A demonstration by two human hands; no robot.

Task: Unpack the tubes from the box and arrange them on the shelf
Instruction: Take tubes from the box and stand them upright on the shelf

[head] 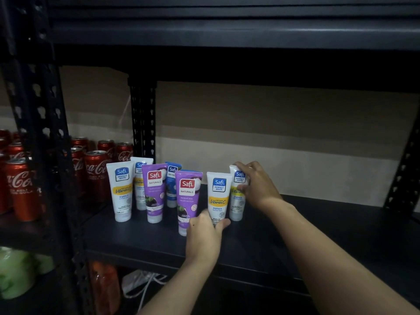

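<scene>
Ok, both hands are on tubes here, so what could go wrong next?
The left hand grips the foot of the white tube and could knock the front purple tube close beside it, which stands on a narrow cap. The right hand holds the end tube near its top; a pull there might tip it.

Red Coca-Cola cans (20, 185) are ranged at the left; below, green packs (16, 271) and a white cable (145, 286) are dimly seen.
</scene>
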